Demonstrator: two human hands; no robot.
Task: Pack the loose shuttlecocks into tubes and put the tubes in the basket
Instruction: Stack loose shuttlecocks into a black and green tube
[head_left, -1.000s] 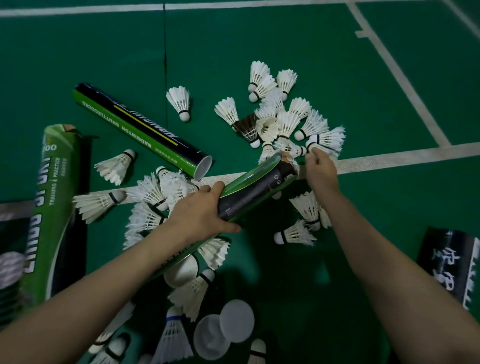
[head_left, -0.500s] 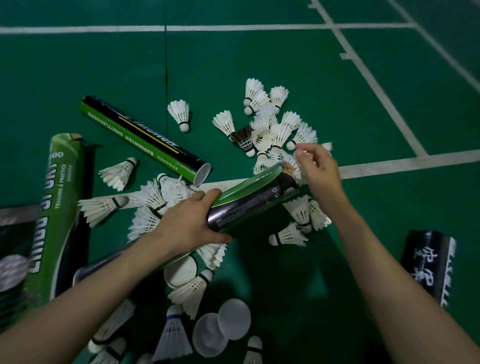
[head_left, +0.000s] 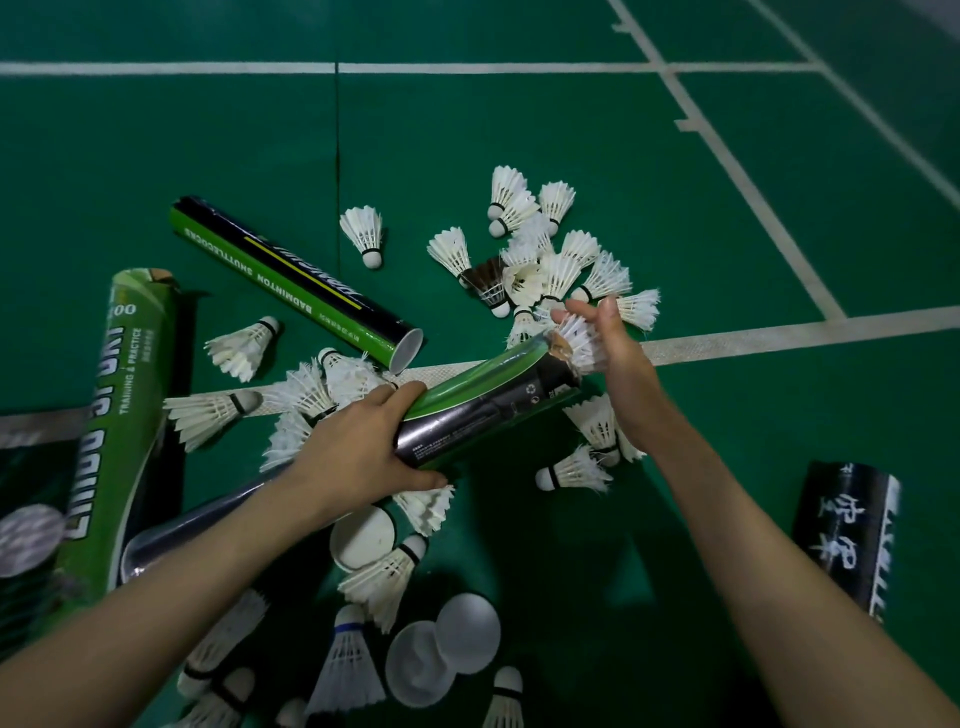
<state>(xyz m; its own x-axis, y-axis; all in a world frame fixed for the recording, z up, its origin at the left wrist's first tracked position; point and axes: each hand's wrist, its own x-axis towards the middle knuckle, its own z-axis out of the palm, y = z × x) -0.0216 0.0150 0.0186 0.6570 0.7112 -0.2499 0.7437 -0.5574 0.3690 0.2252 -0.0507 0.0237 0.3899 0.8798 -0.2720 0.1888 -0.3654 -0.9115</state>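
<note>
Two hands share one tube (head_left: 493, 402): our left hand (head_left: 363, 452) wraps its fingers round the glossy green-and-black wall, and our right hand (head_left: 621, 358) pinches a white feathered shuttlecock (head_left: 582, 340) at the tube's ragged open mouth, against our fingertips. What the tube holds inside we cannot tell. Beyond our right fingers lies a heap (head_left: 550, 260) of feathery shuttlecocks; past our left knuckles a second tube (head_left: 291, 280) lies open, showing its white inner wall. Round white caps (head_left: 363, 538) sit just below our left thumb.

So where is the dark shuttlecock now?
Head view, near centre: the dark shuttlecock lies at the left edge of the white shuttlecock pile, beyond the right hand.
</note>
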